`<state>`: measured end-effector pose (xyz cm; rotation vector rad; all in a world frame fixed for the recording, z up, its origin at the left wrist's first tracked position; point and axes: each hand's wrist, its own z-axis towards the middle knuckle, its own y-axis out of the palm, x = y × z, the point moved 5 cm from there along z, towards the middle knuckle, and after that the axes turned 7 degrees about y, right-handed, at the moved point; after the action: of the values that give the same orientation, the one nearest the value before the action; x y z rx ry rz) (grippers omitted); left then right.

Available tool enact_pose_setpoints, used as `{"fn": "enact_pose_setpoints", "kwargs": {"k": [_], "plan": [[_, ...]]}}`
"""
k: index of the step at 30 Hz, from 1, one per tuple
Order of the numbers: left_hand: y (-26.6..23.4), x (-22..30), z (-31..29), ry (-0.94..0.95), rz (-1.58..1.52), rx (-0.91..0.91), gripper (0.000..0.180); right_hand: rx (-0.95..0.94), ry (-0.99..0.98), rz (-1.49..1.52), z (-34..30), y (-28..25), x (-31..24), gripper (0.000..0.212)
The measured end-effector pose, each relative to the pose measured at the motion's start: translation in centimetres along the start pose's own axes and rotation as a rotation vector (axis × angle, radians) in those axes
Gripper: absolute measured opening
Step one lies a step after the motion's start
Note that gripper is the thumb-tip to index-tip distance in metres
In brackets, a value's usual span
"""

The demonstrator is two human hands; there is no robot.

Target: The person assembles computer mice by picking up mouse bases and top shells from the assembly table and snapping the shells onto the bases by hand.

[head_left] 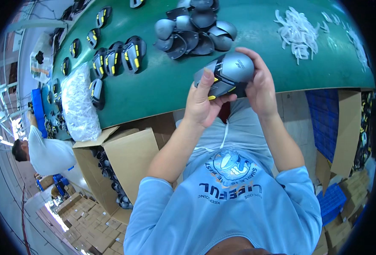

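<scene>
We hold one grey shell (234, 70) above the near edge of the green table (162, 95), our left hand (201, 102) pinching its left end, our right hand (261, 81) clasping its right. We count at least nine yellow-marked pieces (113, 59), plus uncountable heaps of grey caps (190, 36) and clear strips (298, 34); one bulging plastic bag (81, 104) crowds the left.

- Grey-black shell with yellow accents (227, 73), in both hands above the near edge of a green table (166, 87).
- Left hand (199, 102): thumb on the shell's left part.
- Right hand (260, 85): curled around its right end.
- Dark grey caps (195, 34): heaped beyond the shell, slightly left.
- Clear curved strips (298, 33) (plastic, by the look): piled beyond it, rightward.
- Similar yellow-marked pieces (133, 56): left of it.
- Co-worker (50, 151): far left of it.
</scene>
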<state>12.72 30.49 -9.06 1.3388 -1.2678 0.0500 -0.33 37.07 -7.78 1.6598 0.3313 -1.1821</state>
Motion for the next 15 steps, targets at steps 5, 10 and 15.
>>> {"fn": "enact_pose_setpoints", "kwargs": {"k": [5, 10, 15], "plan": [[-1.1, -0.4, -0.3, -0.076, -0.132, -0.046, 0.061, -0.152, 0.125, -0.115, -1.9, -1.7, 0.9, 0.026], [-0.8, 2.2, 0.6, 0.295, 0.42, -0.135, 0.064, -0.127, 0.008, -0.356, -1.7, -1.2, -1.3, 0.022], [0.1, 2.2, 0.0, 0.266, 0.626, -0.3, 0.092, -0.294, -0.133, -0.609, -1.9, 1.7, -3.1, 0.02]]}}
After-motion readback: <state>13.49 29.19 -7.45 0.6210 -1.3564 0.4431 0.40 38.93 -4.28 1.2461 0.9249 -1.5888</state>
